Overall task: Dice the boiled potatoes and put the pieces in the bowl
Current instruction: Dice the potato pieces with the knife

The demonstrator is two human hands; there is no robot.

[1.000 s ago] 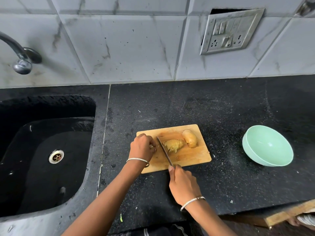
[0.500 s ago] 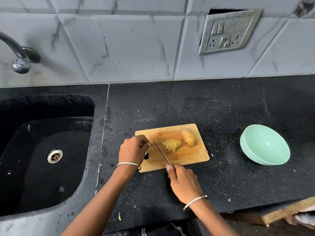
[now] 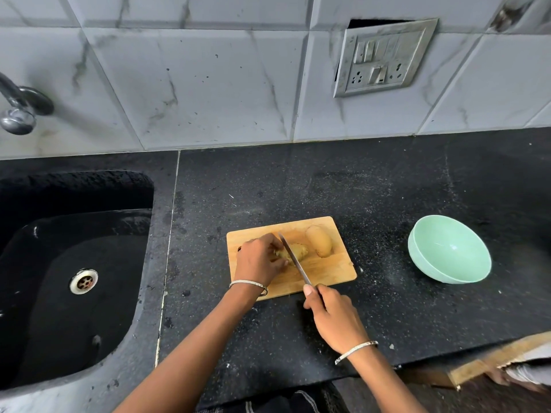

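Observation:
A wooden cutting board lies on the black counter. On it sit a partly sliced potato and, to its right, a whole potato. My left hand holds the left end of the sliced potato with curled fingers. My right hand grips the handle of a knife, forefinger along its spine; the blade lies across the sliced potato. A pale green bowl, tilted and with nothing in it, stands to the board's right.
A black sink with a steel drain fills the left side, and a tap juts from the tiled wall above it. A switch plate hangs on the wall. A wooden edge shows at the bottom right.
My left hand has moved right from the board's left part onto the sliced potato. The knife blade has shifted right and now lies across that potato.

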